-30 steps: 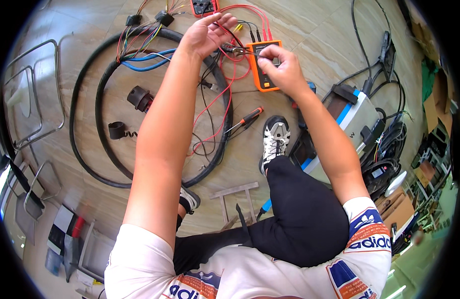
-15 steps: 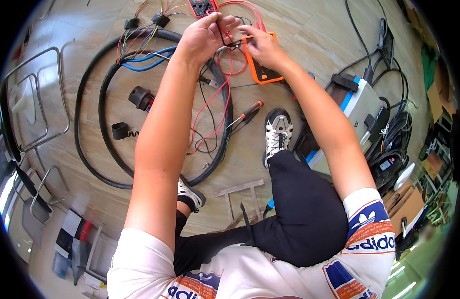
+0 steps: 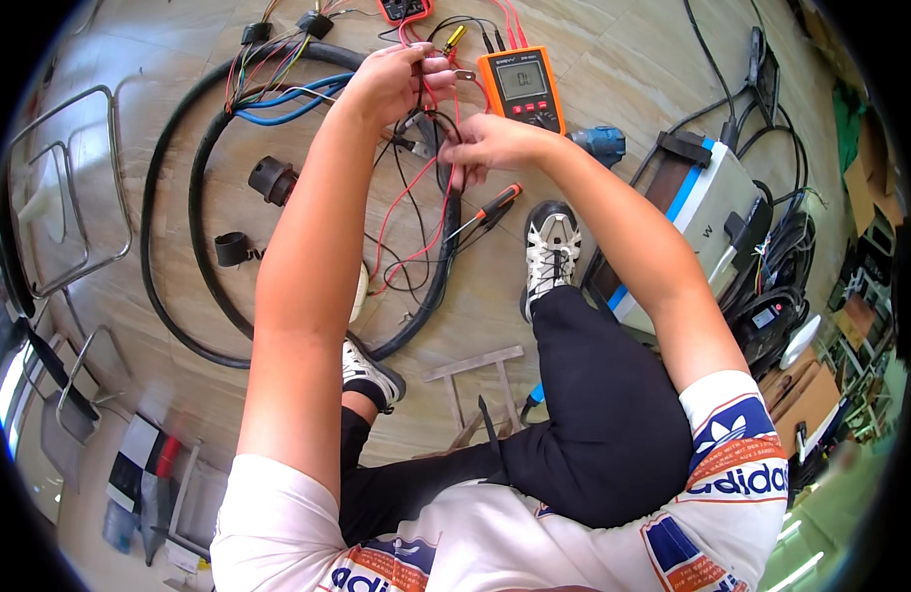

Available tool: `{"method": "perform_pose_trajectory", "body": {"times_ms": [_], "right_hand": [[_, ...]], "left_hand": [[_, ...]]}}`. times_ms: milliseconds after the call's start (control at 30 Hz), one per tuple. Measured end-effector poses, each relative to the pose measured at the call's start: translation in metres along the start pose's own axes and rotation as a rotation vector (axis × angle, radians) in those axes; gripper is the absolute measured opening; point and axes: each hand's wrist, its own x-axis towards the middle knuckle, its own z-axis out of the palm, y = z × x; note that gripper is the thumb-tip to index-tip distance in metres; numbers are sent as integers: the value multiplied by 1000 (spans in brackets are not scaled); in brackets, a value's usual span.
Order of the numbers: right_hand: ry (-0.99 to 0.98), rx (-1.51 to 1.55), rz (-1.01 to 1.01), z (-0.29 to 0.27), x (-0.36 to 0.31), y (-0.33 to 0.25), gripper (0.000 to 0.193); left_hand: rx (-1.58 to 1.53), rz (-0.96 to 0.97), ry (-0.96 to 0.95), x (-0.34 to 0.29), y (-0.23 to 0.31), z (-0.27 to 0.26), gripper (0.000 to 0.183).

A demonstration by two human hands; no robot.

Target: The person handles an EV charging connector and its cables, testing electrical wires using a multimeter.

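My left hand (image 3: 394, 87) is raised over the cable coil, thumb and fingers closed on a thin black test lead (image 3: 420, 87). A little lower and to the right, my right hand (image 3: 495, 145) pinches the same dark lead, which bends in a small loop between the hands; its end is too small to make out. An orange multimeter (image 3: 523, 87) with a grey display lies just beyond my right hand, black and red leads plugged into its far end. Red test leads (image 3: 408, 187) trail below both hands. A red meter (image 3: 406, 10) lies at the far edge.
A thick black cable (image 3: 169, 296) lies coiled on the tiled floor, its coloured wires fanned out. Inside it are a black connector (image 3: 272, 180) and a black cap (image 3: 232, 249). An orange-black screwdriver (image 3: 499, 203), a blue tool (image 3: 602, 145) and a grey-white case (image 3: 697, 227) lie rightward.
My right hand has moved off the multimeter, toward me and to the left, uncovering its display. The black lead now loops between my hands. My left hand has barely shifted.
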Motion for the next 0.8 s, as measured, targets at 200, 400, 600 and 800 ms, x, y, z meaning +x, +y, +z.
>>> {"method": "perform_pose_trajectory", "body": {"times_ms": [200, 400, 600, 800], "right_hand": [[-149, 61, -221, -5, -39, -14, 47], [393, 47, -142, -37, -16, -13, 40], [536, -370, -248, -33, 29, -6, 39], [637, -961, -521, -19, 57, -2, 52]], "left_hand": [[118, -33, -29, -47, 22, 5, 27], [202, -132, -47, -66, 12, -21, 29], [106, 4, 37, -65, 20, 0, 29], [-101, 0, -52, -56, 11, -8, 27]]}}
